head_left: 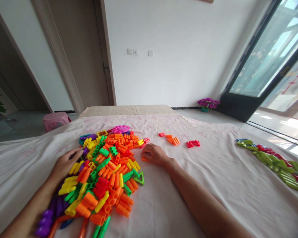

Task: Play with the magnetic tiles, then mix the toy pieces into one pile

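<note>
A heap of plastic building blocks (111, 172) in orange, green, yellow, red and purple lies on the cloth before me. At its left edge rests my left hand (67, 162), fingers stretched out beside a purple block (85, 151) and thumb apart; I see nothing held in it. On the right side of the heap, my right hand (154, 154) is low over the cloth with its fingers curled around an orange block (145, 159), mostly hidden under them. Beyond that hand lie a few orange blocks (173, 140) and a joined red piece (193, 143).
A patterned pale cloth (213, 158) covers the surface. Joined green, red and blue blocks (275, 162) lie at far right. A pink stool (56, 120), potted purple flowers (208, 103) and a glass door (253, 66) stand beyond.
</note>
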`<state>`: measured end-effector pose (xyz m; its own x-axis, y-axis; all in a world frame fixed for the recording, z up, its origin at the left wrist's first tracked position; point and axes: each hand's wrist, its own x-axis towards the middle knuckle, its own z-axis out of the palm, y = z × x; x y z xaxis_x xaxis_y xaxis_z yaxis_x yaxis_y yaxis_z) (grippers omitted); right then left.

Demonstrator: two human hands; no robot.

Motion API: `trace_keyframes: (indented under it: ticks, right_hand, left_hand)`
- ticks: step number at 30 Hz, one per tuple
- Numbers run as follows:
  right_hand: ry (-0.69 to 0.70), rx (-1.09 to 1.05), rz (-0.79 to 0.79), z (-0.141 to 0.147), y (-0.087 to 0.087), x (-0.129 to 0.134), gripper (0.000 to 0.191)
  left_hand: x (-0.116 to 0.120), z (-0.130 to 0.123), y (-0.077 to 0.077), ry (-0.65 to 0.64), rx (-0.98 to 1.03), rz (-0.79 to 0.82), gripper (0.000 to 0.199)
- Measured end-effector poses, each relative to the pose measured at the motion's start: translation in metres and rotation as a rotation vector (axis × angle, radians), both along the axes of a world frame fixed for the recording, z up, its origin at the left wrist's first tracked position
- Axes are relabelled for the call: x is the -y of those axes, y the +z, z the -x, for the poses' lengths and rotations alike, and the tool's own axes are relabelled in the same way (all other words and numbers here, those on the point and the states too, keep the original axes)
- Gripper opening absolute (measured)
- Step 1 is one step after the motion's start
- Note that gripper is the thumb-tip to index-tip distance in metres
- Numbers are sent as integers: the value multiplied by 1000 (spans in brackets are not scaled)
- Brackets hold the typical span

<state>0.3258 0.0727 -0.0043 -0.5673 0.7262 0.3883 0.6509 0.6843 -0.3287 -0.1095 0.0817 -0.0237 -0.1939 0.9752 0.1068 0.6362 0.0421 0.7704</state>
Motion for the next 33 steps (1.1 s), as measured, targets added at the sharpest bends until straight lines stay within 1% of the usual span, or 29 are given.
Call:
trace_keyframes:
  ticks: [5,10,15,20,26,33]
  right_hand:
    - [5,-31,-17,-2,-7,-4,13]
    - [8,-39,14,-3,-10,-8,13]
    - [3,-74,42,-3,-11,-9,14]
    - [-2,-92,56,-2,-12,-10,15]
    - [-13,-87,68,-1,-10,-8,15]
    - [-31,-90,79,-2,-12,-9,13]
  left_hand:
    - [1,-3,3,0,6,14,60]
    - [1,-4,2,12,-7,9,60]
    - [0,-1,0,5,-9,-5,59]
    - [0,0,-1,-6,29,25,59]
    - [0,-1,1,10,25,45,59]
    - [1,-1,0,14,-5,27,58]
